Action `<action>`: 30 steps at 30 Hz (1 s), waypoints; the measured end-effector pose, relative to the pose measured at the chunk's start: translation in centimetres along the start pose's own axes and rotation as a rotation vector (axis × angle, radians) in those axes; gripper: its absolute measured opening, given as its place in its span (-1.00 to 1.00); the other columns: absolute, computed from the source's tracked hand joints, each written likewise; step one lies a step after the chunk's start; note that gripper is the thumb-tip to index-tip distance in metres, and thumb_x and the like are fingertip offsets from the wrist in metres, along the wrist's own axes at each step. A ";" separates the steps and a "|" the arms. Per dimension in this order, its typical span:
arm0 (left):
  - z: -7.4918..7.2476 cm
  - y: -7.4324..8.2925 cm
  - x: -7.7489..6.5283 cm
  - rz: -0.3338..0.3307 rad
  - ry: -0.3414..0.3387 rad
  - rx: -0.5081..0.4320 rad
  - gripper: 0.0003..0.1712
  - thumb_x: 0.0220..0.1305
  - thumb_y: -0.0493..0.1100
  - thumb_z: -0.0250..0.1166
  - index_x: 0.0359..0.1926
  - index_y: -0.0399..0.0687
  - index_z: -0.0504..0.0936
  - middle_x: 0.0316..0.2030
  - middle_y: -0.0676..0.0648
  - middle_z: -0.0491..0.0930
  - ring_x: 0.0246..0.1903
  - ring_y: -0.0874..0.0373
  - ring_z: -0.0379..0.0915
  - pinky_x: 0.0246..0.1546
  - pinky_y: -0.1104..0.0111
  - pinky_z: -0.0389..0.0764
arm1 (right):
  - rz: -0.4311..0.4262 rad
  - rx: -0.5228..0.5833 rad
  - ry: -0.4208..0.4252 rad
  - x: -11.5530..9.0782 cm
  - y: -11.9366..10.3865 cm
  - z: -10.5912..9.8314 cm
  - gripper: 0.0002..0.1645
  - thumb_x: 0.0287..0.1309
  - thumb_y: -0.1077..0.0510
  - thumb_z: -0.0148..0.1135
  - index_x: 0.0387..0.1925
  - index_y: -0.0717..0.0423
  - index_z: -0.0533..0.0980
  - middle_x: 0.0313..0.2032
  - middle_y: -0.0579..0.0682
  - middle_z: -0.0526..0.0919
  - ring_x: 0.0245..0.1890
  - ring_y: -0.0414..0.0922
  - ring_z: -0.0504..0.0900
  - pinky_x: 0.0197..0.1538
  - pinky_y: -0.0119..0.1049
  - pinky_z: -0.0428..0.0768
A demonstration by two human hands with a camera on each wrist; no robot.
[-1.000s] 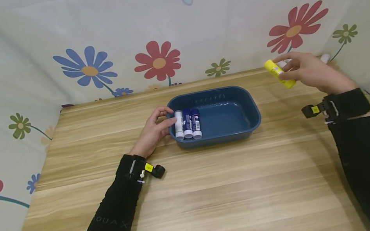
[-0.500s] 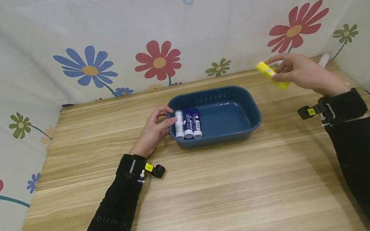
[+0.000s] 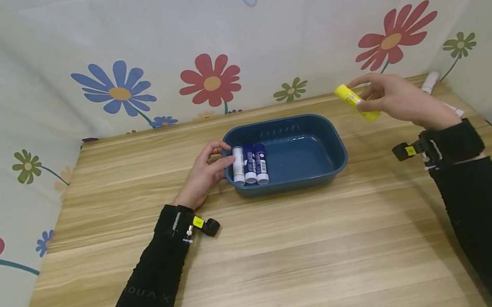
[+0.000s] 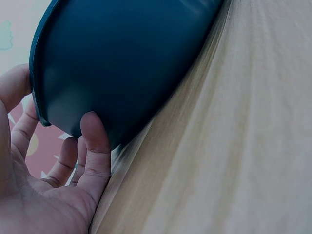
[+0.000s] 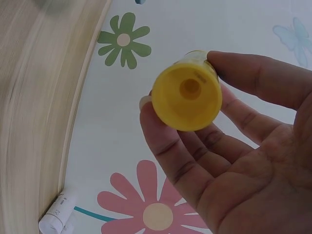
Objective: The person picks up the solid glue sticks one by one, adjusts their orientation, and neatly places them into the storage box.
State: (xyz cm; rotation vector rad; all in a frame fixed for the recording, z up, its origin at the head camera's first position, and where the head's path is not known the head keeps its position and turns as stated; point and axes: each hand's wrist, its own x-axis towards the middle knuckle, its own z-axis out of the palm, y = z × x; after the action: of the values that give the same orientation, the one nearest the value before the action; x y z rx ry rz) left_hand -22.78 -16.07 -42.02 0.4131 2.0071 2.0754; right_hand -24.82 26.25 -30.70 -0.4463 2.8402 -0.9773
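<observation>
One strip of wood separates the far rim of the blue tray (image 3: pixel 297 184) from the back edge of the table (image 3: pixel 288 252), where the flowered curtain (image 3: pixel 139 32) rises; more curtain bounds the left and right sides. A wide stretch of wood runs from the tray's near wall toward the person. Inside the tray, a broad part of its floor shows between the right wall and three tubes lying side by side at the left end: a white tube (image 3: pixel 238 167), then two dark blue tubes (image 3: pixel 249 163) with white near ends.

Toward the back right corner, near the curtain, lies a loose white tube (image 3: pixel 431 80); a small white object (image 3: pixel 456 109) is mostly hidden by the right wrist.

The yellow tube (image 3: pixel 349 96) is tilted, off past the tray's far right corner and apart from the rim. The right hand (image 3: pixel 393 93) pinches it between thumb and fingers, its round end facing the right wrist view. The left hand (image 3: pixel 201 173) grips the tray's left end, thumb at the rim, fingers bent against the outer wall.
</observation>
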 end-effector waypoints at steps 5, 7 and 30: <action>0.0 0.0 0.0 0.001 -0.005 -0.003 -0.51 0.18 0.02 0.27 0.06 -0.04 0.34 0.02 -0.16 0.16 -0.08 -0.10 0.37 -0.21 0.28 0.55 | -0.003 0.000 -0.009 0.1 -0.1 0.2 -0.34 0.20 0.04 0.17 0.29 -0.02 0.19 -0.04 0.21 0.47 -0.12 0.09 0.47 -0.18 -0.14 0.52; -0.1 0.0 0.0 0.001 -0.006 -0.004 -0.50 0.18 0.02 0.27 0.06 -0.04 0.35 0.02 -0.16 0.16 -0.08 -0.10 0.37 -0.21 0.28 0.55 | -0.008 -0.001 -0.011 0.1 -0.1 0.2 -0.35 0.20 0.05 0.17 0.29 -0.02 0.20 -0.04 0.21 0.47 -0.12 0.10 0.47 -0.16 -0.08 0.51; 0.0 0.1 0.0 0.006 -0.005 -0.019 -0.57 0.20 -0.03 0.26 0.03 -0.03 0.36 0.01 -0.16 0.15 -0.09 -0.09 0.38 -0.22 0.28 0.55 | -0.063 -0.014 -0.015 0.1 -0.9 0.8 -0.39 0.19 0.02 0.18 0.25 -0.08 0.25 -0.08 0.15 0.51 -0.13 0.05 0.49 -0.13 0.06 0.48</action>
State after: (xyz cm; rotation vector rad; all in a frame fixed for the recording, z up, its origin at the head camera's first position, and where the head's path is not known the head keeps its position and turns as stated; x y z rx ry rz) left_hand -22.79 -16.04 -41.90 0.4211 1.9842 2.0928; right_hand -24.51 25.06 -30.78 -0.5460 2.8372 -0.9612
